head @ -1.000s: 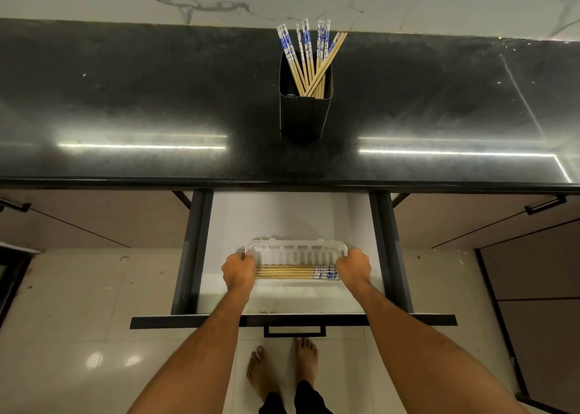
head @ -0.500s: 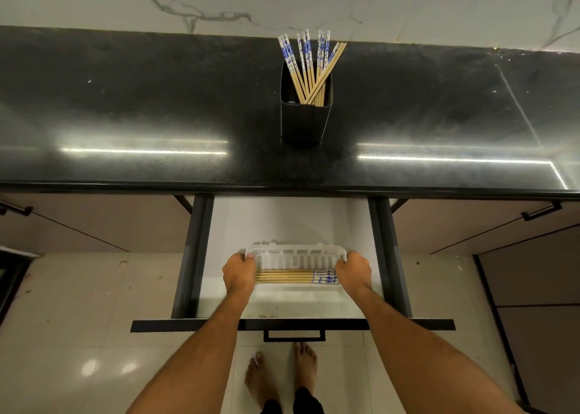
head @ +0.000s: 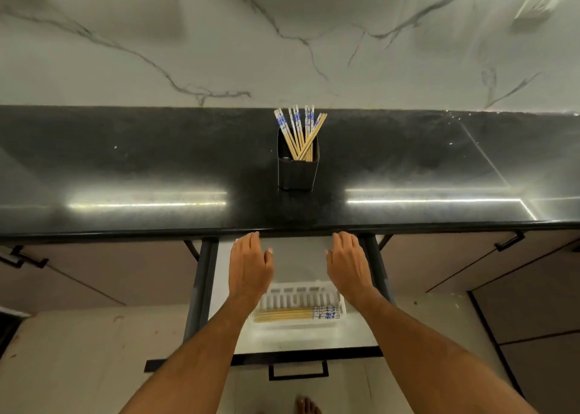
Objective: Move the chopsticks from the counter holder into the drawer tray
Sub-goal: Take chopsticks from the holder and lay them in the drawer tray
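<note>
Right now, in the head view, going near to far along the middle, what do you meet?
Drawer handle → white tray with chopsticks lying in it → counter front edge → black holder → marble wall.

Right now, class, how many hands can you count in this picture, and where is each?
2. The left hand and the right hand hang open and empty above the open drawer, beyond the white tray, fingertips near the counter edge. None seems hidden.
</note>
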